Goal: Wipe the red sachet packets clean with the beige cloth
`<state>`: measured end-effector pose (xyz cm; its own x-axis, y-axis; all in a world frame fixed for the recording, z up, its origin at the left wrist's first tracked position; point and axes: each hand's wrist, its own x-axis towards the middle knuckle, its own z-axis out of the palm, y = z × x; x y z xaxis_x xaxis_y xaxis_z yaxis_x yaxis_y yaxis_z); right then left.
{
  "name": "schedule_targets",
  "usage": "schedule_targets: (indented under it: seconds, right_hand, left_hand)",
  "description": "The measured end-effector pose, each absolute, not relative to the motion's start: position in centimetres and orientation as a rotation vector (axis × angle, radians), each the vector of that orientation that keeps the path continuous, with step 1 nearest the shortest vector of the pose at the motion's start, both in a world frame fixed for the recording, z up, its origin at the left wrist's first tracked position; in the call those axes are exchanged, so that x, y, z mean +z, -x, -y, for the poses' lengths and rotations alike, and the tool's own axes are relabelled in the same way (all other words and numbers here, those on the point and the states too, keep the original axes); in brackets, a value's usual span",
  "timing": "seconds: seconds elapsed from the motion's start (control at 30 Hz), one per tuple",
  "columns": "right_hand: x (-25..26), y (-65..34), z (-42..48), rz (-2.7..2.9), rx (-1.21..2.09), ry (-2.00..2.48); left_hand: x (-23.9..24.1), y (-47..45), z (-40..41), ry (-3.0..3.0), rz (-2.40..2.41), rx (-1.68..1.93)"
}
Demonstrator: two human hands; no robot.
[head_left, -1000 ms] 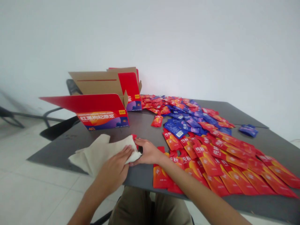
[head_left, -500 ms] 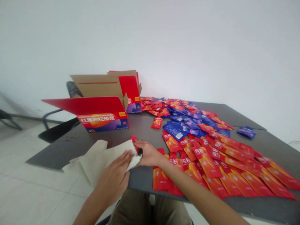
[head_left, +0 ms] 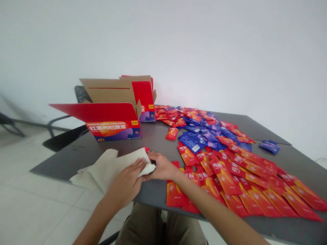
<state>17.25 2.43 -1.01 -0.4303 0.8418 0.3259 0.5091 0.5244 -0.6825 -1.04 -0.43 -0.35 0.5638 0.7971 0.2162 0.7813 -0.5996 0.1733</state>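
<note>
A cream cloth (head_left: 112, 166) is folded over something at the table's near edge. My left hand (head_left: 129, 180) presses on the cloth from above, fingers together and wrapped over it. At the cloth's right end, my right hand (head_left: 163, 166) is closed on a red sachet (head_left: 146, 149). Only a small red corner of that sachet shows; cloth and fingers cover the rest. Just right of my right forearm, several long red sachets (head_left: 224, 173) lie in overlapping rows.
Two red printed cartons with raised flaps, a nearer carton (head_left: 114, 131) and a farther carton (head_left: 144, 90), stand at the back left. Blue sachets (head_left: 209, 134) mix with small red ones behind the rows. One small red sachet (head_left: 171, 133) and one blue sachet (head_left: 269, 146) lie apart.
The red sachet's end shows less now, with the cloth covering more of it. Both hands stay in nearly the same place. The view has shifted slightly.
</note>
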Motion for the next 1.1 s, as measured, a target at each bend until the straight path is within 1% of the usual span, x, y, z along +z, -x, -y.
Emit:
schedule_targets:
  seconds: [0.13,0.33,0.57,0.77,0.97,1.1]
  right_hand:
    - [-0.3,-17.4,-2.1,2.113,0.691,1.057]
    - [-1.2,-17.2,-2.6,2.130,0.659,1.094]
    - [-0.6,-17.3,-2.3,2.133,0.669,1.071]
    - [-1.4,-17.3,-2.8,2.153,0.652,1.045]
    - [-0.3,-17.3,-2.1,2.110,0.683,1.071]
    - [-0.9,-17.2,-2.4,2.113,0.672,1.116]
  left_hand:
    - [0.8,0.0,-1.9,-2.657,-1.506,0.378]
    - [-0.3,1.2,1.3,-2.749,-1.332,0.438]
    - [0.6,-0.1,-1.6,-2.648,-1.517,0.411]
    - [-0.5,0.7,1.7,-2.759,-1.340,0.470]
    - [0.9,-0.3,-1.8,-2.637,-1.537,0.402]
    - [-0.1,0.6,-0.4,-2.708,-1.451,0.430]
